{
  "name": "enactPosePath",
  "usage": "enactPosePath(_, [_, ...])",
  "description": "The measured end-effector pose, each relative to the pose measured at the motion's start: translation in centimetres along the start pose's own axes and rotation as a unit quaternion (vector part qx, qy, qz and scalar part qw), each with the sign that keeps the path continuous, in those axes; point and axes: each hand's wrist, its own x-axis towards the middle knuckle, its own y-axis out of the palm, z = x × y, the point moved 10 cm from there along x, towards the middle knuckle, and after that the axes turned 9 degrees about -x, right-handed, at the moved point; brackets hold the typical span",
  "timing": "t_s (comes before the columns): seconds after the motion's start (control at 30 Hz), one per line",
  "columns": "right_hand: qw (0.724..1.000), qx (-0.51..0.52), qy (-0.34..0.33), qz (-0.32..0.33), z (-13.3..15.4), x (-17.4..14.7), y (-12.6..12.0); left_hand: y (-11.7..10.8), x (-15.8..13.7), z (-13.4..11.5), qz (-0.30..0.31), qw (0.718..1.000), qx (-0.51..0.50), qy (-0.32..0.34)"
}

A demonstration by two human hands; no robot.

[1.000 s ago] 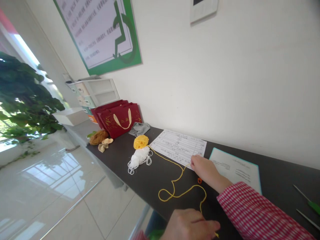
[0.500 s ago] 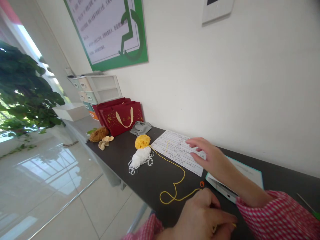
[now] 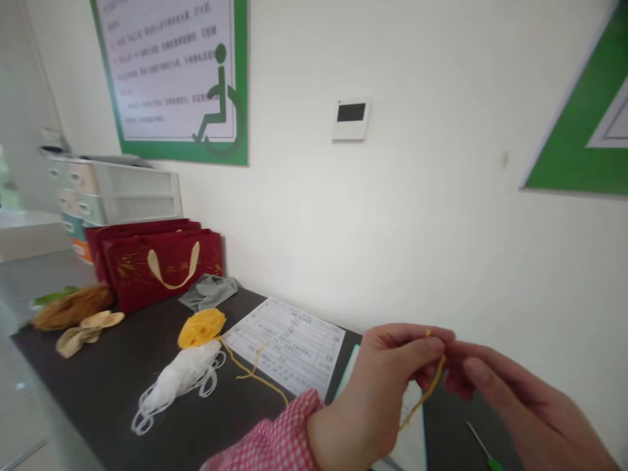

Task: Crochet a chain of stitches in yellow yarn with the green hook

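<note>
My left hand [image 3: 383, 386] is raised over the right part of the table, thumb and fingertips pinching a strand of yellow yarn [image 3: 432, 386]. A short end of the yarn pokes up above the thumb, and a length hangs down behind the hand. My right hand [image 3: 524, 399] meets the left one at the fingertips. Its thumb and fingers are closed, but what lies between them is hidden. The yellow yarn ball [image 3: 202, 328] rests on the table, its strand running toward my left sleeve. Beside it lies a loose white yarn skein [image 3: 179, 378].
A printed sheet [image 3: 289, 343] lies by the wall, partly covered by yarn. Under my hands is a teal-edged folder [image 3: 409, 451]; right of it, a green-handled tool [image 3: 483, 445] with a thin metal shaft. Red gift bags [image 3: 167, 268], grey cloth [image 3: 209, 292] and brown yarn [image 3: 76, 307] are at left.
My right hand, open above the sheet before, has come to my left fingertips and closed. My left hand has risen with the yarn. The view has swung right.
</note>
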Motion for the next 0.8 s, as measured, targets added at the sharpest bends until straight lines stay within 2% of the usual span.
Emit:
enactPosePath(0.07, [0.999,0.004,0.016,0.042,0.6,0.2,0.9,-0.1,0.5,0.3,-0.002,1.0,0.003,0.014])
enactPosePath(0.17, [0.997,-0.022,0.04,0.058,0.1,0.5,1.3,-0.5,0.8,0.5,-0.001,1.0,0.026,0.017])
enactPosePath(0.33, [0.998,-0.036,0.039,0.019,-0.5,0.4,0.6,-1.3,1.3,-0.1,-0.004,0.996,0.087,0.017])
enactPosePath(0.5, [0.999,0.013,0.042,0.027,0.0,0.5,0.5,-1.4,1.6,-0.7,0.034,0.988,0.149,-0.027])
enactPosePath(0.67, [0.992,0.079,0.103,-0.007,-1.8,0.6,-0.5,-2.0,1.4,-3.8,0.019,0.978,0.206,-0.013])
enactPosePath(0.73, [0.985,0.123,0.118,-0.018,-2.1,0.4,-0.4,-1.8,0.7,-4.3,0.011,0.983,0.183,-0.011])
enactPosePath(0.8, [0.977,0.174,0.125,-0.019,-1.9,0.3,0.2,-0.7,-0.5,-2.9,0.044,0.994,0.089,-0.054])
